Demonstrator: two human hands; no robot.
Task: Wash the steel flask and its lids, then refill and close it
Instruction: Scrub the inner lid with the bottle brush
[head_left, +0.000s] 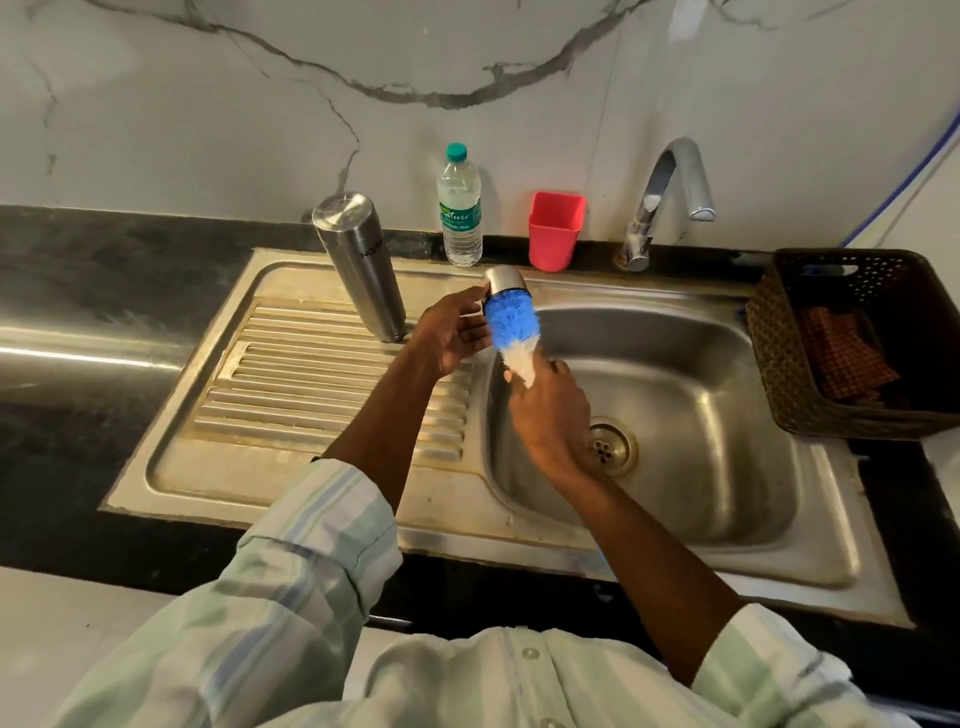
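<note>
My left hand (457, 332) curls its fingers round a steel lid (506, 283) over the sink (675, 364); my right hand (550, 410) grips the brush (511, 325) scrubbing inside it. The flask (361, 265) stands inverted on the drainboard, seemingly washed. Refilling and closing remain.

Pretty standard kitchen corner here. White marble-look wall (363, 78) with grey veins fills the whole top of the frame. Below it a black stone countertop (78, 291) runs across, with a glare streak at middle left. A steel sink (701, 566) with a ribbed drainboard (322, 384) is set into it, chrome tap (670, 192) at upper right, brown woven basket (779, 332) at the right edge.
</note>
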